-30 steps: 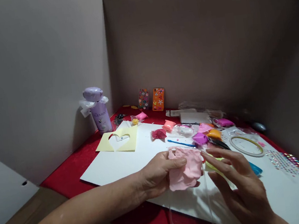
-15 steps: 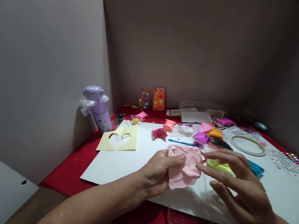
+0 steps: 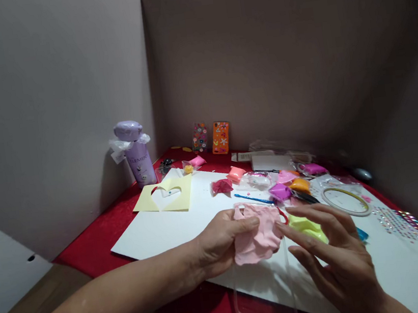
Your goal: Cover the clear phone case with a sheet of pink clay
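My left hand grips a phone case coated with soft pink clay, its thumb pressed on the lumpy front. A small cut-out shows at the case's top left corner. At the clay's right edge, the index fingertip of my right hand touches or nearly touches the surface; its other fingers are spread and hold nothing. Behind that hand lies a packet of neon yellow clay, partly hidden. A blue modelling tool rests just beyond the case. Below my hands sits a clear plastic box.
A white board covers much of the red cloth. Yellow paper with a heart cut-out and a purple bottle are at left. Several clay packets, a ring and gem stickers lie right. Decorated phone cases lean behind.
My right index fingertip has moved slightly up along the clay's right edge. The view has shifted a little, and my left hand keeps its grip on the case.
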Demonstrator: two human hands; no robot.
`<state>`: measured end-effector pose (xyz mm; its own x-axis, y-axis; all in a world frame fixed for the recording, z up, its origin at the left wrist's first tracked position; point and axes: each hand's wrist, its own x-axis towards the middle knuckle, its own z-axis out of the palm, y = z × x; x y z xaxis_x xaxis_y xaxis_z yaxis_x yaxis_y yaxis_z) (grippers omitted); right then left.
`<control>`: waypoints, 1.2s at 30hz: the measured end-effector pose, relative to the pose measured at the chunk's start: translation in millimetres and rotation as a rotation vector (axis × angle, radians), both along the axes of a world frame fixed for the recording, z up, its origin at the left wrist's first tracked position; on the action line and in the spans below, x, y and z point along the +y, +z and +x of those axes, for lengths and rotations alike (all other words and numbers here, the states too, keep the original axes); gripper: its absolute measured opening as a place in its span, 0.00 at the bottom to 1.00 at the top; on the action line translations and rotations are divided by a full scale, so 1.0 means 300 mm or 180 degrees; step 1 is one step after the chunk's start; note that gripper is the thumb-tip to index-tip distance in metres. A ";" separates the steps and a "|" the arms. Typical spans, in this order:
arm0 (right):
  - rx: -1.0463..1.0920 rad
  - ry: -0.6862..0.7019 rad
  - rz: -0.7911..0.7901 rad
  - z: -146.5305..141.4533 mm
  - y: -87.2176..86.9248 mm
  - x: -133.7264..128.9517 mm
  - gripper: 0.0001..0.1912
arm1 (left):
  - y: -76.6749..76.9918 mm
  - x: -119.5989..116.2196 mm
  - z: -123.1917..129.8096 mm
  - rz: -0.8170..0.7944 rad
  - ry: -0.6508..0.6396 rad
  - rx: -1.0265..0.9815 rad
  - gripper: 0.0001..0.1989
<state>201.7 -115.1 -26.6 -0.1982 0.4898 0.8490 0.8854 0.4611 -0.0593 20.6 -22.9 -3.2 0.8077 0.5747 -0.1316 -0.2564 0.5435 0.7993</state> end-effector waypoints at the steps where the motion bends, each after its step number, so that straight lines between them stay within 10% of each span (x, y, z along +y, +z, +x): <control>1: -0.0023 -0.0072 0.0035 0.001 -0.001 0.002 0.20 | 0.000 0.000 0.000 0.0004 0.0020 -0.0001 0.16; 36: 0.0002 -0.0204 0.0111 0.001 0.018 -0.004 0.17 | 0.004 -0.029 0.000 0.0289 -0.0061 0.0119 0.18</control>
<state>201.9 -116.4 -21.3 -0.1669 0.4716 0.8659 0.9131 0.4053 -0.0447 20.8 -31.7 -2.1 0.8141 0.5702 -0.1100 -0.2157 0.4728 0.8543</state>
